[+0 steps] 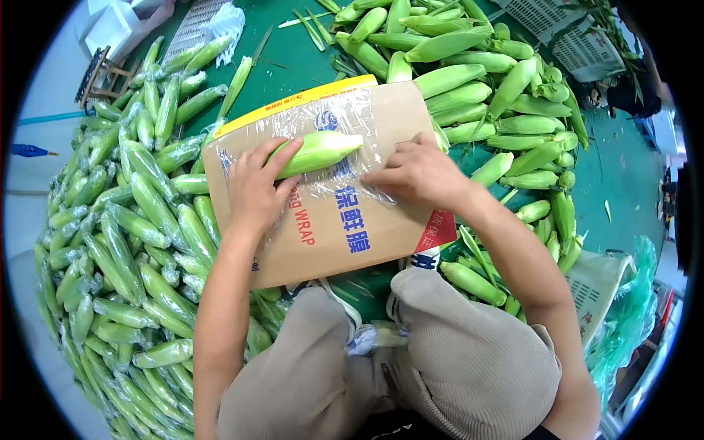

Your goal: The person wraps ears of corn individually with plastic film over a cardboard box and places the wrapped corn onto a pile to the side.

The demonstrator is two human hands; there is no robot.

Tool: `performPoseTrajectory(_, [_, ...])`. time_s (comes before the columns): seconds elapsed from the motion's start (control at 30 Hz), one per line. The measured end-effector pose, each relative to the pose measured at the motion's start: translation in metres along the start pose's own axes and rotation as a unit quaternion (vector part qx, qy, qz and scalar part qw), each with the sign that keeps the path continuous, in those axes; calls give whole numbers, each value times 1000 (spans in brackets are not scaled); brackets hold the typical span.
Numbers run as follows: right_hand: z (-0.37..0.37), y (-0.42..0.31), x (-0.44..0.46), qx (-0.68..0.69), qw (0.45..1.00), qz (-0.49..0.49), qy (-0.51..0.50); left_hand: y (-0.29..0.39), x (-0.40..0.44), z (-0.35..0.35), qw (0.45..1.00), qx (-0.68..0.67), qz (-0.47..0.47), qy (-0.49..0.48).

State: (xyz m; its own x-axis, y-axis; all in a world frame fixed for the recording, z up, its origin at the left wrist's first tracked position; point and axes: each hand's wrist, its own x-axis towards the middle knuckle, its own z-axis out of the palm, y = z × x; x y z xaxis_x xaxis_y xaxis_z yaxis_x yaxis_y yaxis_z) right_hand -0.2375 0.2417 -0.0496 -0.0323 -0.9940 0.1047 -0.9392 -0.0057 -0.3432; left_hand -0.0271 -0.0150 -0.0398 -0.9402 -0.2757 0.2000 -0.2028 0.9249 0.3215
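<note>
An ear of corn in its green husk [323, 152] lies across a sheet of clear cling film [293, 121] on a flat cardboard box [308, 257] printed with blue and red lettering. My left hand [260, 180] is at the ear's left end, its fingers over the husk and its thumb below. To the right of the ear's pale tip, my right hand [422, 172] is closed, its fingers pinching the film's edge at the box surface. Wrinkled film spreads around the ear and under it.
Film-wrapped corn ears [139, 213] form a large heap on the left. Unwrapped ears [506, 103] are piled at the back and right. A yellow printed sheet [293, 99] shows behind the box. Crates [587, 51] and green plastic [623, 323] stand on the right.
</note>
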Motion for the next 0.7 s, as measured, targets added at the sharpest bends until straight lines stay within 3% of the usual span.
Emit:
performPoseTrajectory(0.1, [29,-2,-6,10,994,-46,98,-7,-1,3,999,-36,-5,-4])
performPoseTrajectory(0.17, [31,2,-31,223,951,46,210,-5,-2,-3,999,-39,1,-25])
performPoseTrajectory(0.2, [32,-2,-37,283,907,130,284,-4,-3,-4,998,-44,1,-33])
performPoseTrajectory(0.23, [9,-15,-25,264,909,114,301,-1,-5,-5,999,-37,3,-33])
performPoseTrajectory(0.3, [11,-29,8,251,917,107,293,10,-9,-4,999,-29,15,-42])
performPoseTrajectory(0.4, [12,-46,67,54,987,17,149,8,-6,-4,998,-21,24,-58])
performPoseTrajectory(0.43, [8,-54,78,-23,994,16,102,5,-8,-7,995,-97,12,-4])
performPoseTrajectory(0.5, [14,-41,90,9,996,43,78,-5,-24,-9,965,-242,-11,104])
performPoseTrajectory(0.53, [15,-34,94,24,996,55,64,-10,-41,-11,973,-149,5,177])
performPoseTrajectory(0.63, [12,-41,80,47,991,91,90,-12,-96,-17,977,58,-201,-48])
performPoseTrajectory(0.7, [12,-47,73,18,992,104,73,-21,-106,-6,984,52,-170,7])
